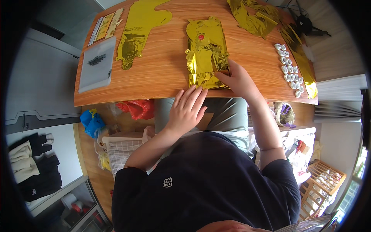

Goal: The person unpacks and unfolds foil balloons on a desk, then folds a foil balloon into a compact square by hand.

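Observation:
A flat, folded gold foil balloon [206, 50] lies on the wooden table at its near edge, in front of me. It has small tabs along its outline and a red spot near the top. My left hand [187, 110] reaches the near end of the foil with fingers stretched out, their tips resting at its lower edge. My right hand [240, 79] is at the foil's lower right side, the thumb lying over the top and the index finger along the side edge. The other right fingers are mostly hidden, and the hand appears to pinch that edge.
Another flat gold foil balloon [135, 33] lies left of centre, with more gold foil [255, 17] at the far right. Several small white coils [290, 69] sit near the right edge. A translucent sheet [87, 75] bears thin dark pieces [96, 59]. A black cable [303, 23] lies far right.

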